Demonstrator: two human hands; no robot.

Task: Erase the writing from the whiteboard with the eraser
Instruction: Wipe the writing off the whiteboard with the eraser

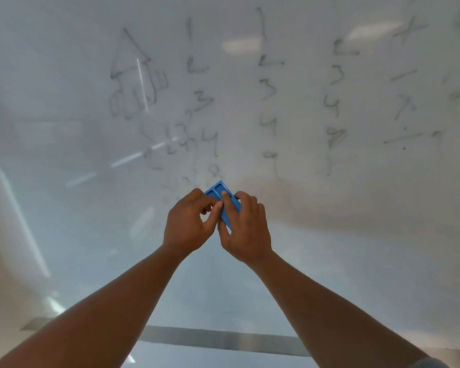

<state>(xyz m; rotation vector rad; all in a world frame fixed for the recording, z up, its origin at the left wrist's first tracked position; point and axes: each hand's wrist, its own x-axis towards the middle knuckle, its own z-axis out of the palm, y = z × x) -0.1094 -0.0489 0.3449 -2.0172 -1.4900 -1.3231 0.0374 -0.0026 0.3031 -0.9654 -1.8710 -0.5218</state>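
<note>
Both hands meet at the middle of the view, arms stretched forward and up, and together they hold a small blue eraser (221, 201) between them. The left hand (187, 227) sits on the eraser's left side, its fingers curled in and a fingertip pressed against the blue edge. The right hand (246, 229) wraps the eraser's right and lower part, with one finger laid up across its ribbed plastic back. The eraser is tilted, one corner pointing up and left, and only its upper end shows above the fingers; the rest is hidden behind them. It is held in front of the whiteboard (356, 248), at or just off the surface; which, cannot be told. Above the hands the board carries faint, blurred dark writing (267, 92): several columns of numerals, a rough house-like sketch (133, 75) to the upper left, and arithmetic signs to the upper right. The lowest marks lie just above the eraser. A grey metal strip (223, 341) runs along the board's lower edge, between the forearms.
</note>
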